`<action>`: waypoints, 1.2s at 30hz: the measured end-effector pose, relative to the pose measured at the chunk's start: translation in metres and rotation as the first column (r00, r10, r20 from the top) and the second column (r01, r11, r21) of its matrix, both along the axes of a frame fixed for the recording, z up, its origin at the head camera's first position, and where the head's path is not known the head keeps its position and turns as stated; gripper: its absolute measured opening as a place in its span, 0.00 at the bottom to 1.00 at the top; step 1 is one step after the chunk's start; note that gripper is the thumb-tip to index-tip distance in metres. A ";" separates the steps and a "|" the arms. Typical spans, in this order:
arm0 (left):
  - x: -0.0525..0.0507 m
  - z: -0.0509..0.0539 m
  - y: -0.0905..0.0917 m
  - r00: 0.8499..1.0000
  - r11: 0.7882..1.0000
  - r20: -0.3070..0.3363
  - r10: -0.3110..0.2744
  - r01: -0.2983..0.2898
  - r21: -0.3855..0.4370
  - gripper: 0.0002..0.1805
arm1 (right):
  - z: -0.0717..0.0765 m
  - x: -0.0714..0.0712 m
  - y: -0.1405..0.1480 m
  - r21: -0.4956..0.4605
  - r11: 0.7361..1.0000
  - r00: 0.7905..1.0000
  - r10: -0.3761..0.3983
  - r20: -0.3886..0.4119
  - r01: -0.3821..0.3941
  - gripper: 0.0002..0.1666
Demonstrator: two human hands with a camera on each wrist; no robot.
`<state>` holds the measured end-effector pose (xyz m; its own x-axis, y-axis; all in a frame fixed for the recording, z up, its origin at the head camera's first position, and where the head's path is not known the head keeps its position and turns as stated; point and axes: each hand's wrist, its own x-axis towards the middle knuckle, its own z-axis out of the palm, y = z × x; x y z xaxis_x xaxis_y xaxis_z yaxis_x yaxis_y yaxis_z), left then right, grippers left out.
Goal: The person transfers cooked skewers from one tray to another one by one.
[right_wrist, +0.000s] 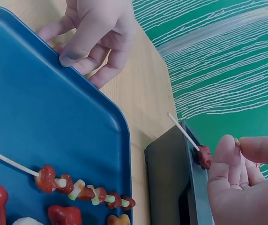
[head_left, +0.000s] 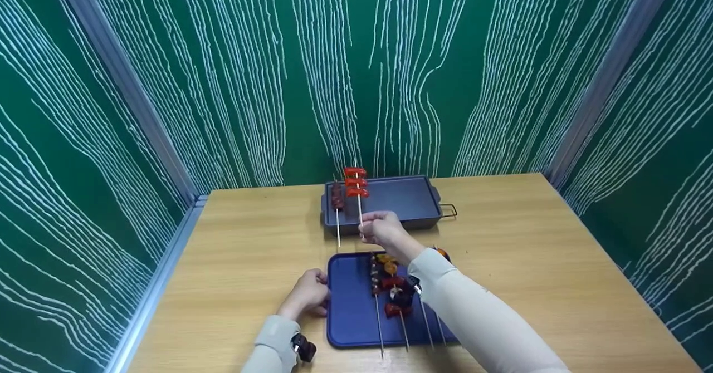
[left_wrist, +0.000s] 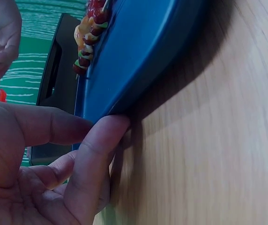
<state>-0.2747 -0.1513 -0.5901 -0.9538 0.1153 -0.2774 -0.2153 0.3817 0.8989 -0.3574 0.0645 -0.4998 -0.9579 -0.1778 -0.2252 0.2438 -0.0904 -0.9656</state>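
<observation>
My right hand point(head_left: 385, 232) pinches the stick of a skewer with several red pieces point(head_left: 356, 182), possibly red pepper, between thumb and fingers. The skewer is held upright over the left part of a dark rectangular grill pan point(head_left: 398, 197). Beside it, a skewer of dark red meat point(head_left: 337, 197) lies on the pan, its stick sticking out over the front edge. At the left side of a blue tray point(head_left: 348, 306), my left hand point(head_left: 307, 294) pinches the rim. On the tray's right half lie several skewers, including one of small red-brown and green pieces point(right_wrist: 85, 191); my right forearm partly covers them.
The wooden table point(head_left: 239, 239) carries both tray and pan. A wire handle point(head_left: 449, 210) juts from the pan's right side. Green walls with white lines point(head_left: 245, 83) stand behind and at both sides. The pan sits near the back wall.
</observation>
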 end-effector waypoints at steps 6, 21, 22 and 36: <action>0.001 0.001 -0.001 1.000 1.000 0.009 0.003 -0.003 -0.014 0.17 | 0.003 0.005 0.003 0.000 1.000 1.000 -0.003 0.006 0.003 0.14; 0.002 0.001 0.000 1.000 1.000 0.016 0.002 -0.002 -0.012 0.18 | 0.011 0.018 0.014 -0.008 0.999 0.999 0.038 0.016 -0.038 0.14; 0.002 0.001 0.000 1.000 1.000 0.013 0.000 0.000 -0.013 0.18 | 0.012 0.019 0.014 -0.004 0.999 0.999 0.049 0.011 -0.049 0.13; 0.002 0.004 0.000 1.000 1.000 0.020 -0.002 0.002 -0.009 0.18 | 0.015 0.034 0.023 0.059 0.994 0.996 0.087 0.020 -0.088 0.13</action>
<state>-0.2729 -0.1516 -0.5860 -0.9478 0.1149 -0.2974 -0.2323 0.3900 0.8910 -0.3235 0.0876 -0.4849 -0.9353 -0.2462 -0.2543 0.2650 -0.0105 -0.9642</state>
